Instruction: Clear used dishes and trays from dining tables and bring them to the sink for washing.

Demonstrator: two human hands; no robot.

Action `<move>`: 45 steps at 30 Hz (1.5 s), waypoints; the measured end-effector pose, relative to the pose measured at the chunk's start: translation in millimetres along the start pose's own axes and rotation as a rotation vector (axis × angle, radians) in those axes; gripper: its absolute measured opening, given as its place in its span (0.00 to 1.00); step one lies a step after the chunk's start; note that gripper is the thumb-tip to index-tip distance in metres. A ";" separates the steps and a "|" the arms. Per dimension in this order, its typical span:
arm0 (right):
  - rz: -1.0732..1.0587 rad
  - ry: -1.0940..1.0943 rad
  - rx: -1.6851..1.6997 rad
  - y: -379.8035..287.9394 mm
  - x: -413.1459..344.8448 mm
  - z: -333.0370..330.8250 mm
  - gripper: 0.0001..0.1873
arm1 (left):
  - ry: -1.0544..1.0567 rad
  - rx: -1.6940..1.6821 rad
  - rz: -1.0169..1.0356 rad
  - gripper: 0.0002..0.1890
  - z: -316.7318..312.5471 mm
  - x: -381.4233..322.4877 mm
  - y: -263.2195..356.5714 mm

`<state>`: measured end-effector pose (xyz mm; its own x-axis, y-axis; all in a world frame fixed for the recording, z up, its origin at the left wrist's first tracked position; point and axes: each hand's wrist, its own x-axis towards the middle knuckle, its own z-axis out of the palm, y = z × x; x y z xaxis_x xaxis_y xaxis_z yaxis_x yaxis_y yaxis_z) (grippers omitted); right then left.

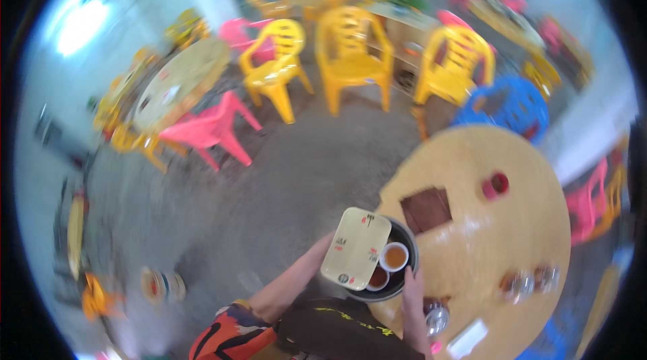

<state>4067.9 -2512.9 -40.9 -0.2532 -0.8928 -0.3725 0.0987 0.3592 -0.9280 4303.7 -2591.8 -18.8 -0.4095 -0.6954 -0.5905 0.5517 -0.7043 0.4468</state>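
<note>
A dark round basin (371,296) is held up in front of me, at the near left edge of the round wooden table. My right hand (413,287) grips its right rim. Inside it sit two small white cups, one with amber liquid (395,257) and one with darker brown liquid (378,279). A cream rectangular tray (356,249) with printed marks lies tilted over the basin's left part. My left hand (327,250) holds the tray's left edge, its fingers mostly hidden. Whether it also touches the basin is hidden.
On the wooden table (505,239) are a brown folded cloth or mat (427,210), a red cup (495,185), glass jars (516,287) and a white packet (467,338). Yellow chairs (354,64), a pink chair (215,130) and a blue chair (508,105) stand around.
</note>
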 end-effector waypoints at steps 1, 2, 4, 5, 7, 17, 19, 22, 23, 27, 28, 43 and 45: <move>0.014 -0.067 -0.034 -7.7 -3.6 22.1 0.19 | 0.033 -0.040 0.018 0.19 -11.6 -27.7 12.1; -0.016 -0.142 -0.069 -12.8 -5.9 45.1 0.19 | 0.062 -0.080 0.032 0.19 -24.4 -54.9 21.0; 0.169 -0.323 0.068 -19.4 -16.7 94.6 0.18 | 0.162 -0.145 0.209 0.19 -50.5 -116.6 33.5; 0.154 -0.385 0.036 -15.5 -17.2 117.2 0.18 | 0.250 -0.171 0.311 0.19 -67.8 -142.9 34.8; 0.047 -0.540 -0.054 -3.3 -28.1 174.3 0.17 | 0.367 -0.237 0.377 0.19 -120.1 -185.4 40.1; 0.150 -1.048 -0.316 -26.3 -117.5 471.2 0.18 | 0.677 -0.523 0.874 0.18 -274.5 -384.7 98.2; 0.164 -1.151 -0.323 -31.9 -147.3 527.4 0.16 | 0.714 -0.588 0.909 0.18 -320.6 -408.2 96.0; 0.123 -1.290 -0.280 -11.8 -159.8 622.2 0.16 | 0.689 -0.663 1.035 0.18 -367.6 -443.2 123.1; 0.126 -1.291 -0.275 -9.5 -163.2 652.3 0.16 | 0.662 -0.698 1.119 0.18 -381.7 -452.1 131.8; -0.051 -1.511 -0.422 28.3 -188.8 766.8 0.21 | 0.796 -0.887 1.246 0.18 -464.6 -485.7 142.4; -0.022 -1.558 -0.471 32.4 -197.3 795.5 0.20 | 0.806 -0.911 1.271 0.18 -486.4 -494.3 140.8; -0.075 -2.231 -0.855 88.5 -367.8 1229.1 0.22 | 1.224 -0.629 1.410 0.22 -715.1 -594.3 330.8; -0.041 -2.255 -0.857 97.6 -385.5 1281.9 0.22 | 1.171 -0.615 1.387 0.22 -771.5 -614.5 374.6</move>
<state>5408.8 -2481.9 8.5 0.7982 0.5017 -0.3333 -0.2737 -0.1909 -0.9427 5322.6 -2318.1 -7.0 0.9568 -0.0286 -0.2894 0.2642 0.5015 0.8238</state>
